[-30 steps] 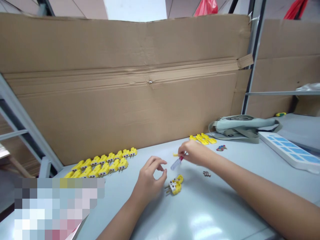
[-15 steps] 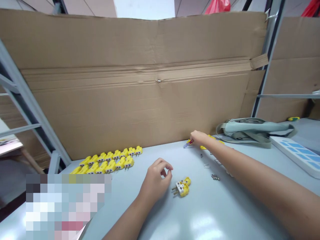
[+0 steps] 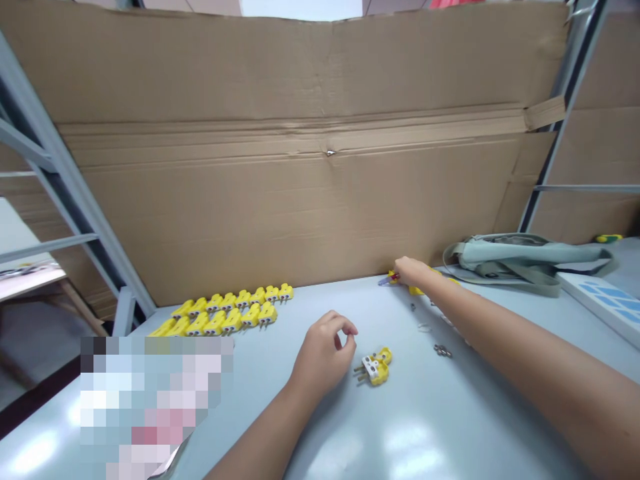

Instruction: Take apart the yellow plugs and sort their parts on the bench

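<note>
My left hand [image 3: 325, 350] rests on the table, its thumb and index finger curled into a loose pinch with nothing visible between them. Just right of it lies an opened yellow plug [image 3: 375, 368], its white inner part and metal pins showing and its cover half beside it. At the back of the table my right hand [image 3: 410, 269] is closed over a slim tool with red and translucent purple parts, apparently a screwdriver [image 3: 385, 282]. Its fingertips are partly hidden. Yellow plug parts [image 3: 415, 291] lie beside and behind that hand.
Two rows of yellow plugs [image 3: 231, 320] stand at the back left. Small metal pieces [image 3: 443, 351] and white clips [image 3: 424, 327] lie near my right forearm. A grey-green bag [image 3: 520, 257] and a white-and-blue board [image 3: 607, 303] are at right; cardboard [image 3: 310, 220] walls off the back.
The view has shifted, so everything sits a little further right and mostly higher in the picture. My hands have kept nearly the same pose and place on the table.
</note>
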The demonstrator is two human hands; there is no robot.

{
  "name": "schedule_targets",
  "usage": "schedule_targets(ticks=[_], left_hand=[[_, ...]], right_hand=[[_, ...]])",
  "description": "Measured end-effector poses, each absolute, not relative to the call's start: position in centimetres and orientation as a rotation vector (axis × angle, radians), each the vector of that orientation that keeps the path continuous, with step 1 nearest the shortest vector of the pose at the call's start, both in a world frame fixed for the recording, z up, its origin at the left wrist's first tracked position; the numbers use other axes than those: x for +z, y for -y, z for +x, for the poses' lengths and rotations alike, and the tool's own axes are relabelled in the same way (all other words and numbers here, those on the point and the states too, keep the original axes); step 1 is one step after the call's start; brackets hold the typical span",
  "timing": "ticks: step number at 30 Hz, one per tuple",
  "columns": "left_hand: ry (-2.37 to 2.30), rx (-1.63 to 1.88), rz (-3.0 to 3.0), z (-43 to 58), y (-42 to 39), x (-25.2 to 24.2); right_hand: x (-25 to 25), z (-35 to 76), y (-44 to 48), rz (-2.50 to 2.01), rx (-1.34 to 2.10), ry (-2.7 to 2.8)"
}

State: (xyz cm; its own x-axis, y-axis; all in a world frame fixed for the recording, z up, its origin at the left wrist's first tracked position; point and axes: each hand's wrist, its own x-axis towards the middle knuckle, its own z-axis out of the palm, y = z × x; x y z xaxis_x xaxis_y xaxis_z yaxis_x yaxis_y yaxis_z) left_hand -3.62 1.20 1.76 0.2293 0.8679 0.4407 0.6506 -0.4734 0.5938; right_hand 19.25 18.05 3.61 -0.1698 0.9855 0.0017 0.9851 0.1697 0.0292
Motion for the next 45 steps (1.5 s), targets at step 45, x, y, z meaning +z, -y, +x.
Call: schedule_targets(ticks=[45], left_hand=[[-1.138, 0.544, 2.164, -2.2, 0.0, 1.6]], right_hand=[[2.2, 14.8, -2.8, 0.943, -2.262, -3.425]])
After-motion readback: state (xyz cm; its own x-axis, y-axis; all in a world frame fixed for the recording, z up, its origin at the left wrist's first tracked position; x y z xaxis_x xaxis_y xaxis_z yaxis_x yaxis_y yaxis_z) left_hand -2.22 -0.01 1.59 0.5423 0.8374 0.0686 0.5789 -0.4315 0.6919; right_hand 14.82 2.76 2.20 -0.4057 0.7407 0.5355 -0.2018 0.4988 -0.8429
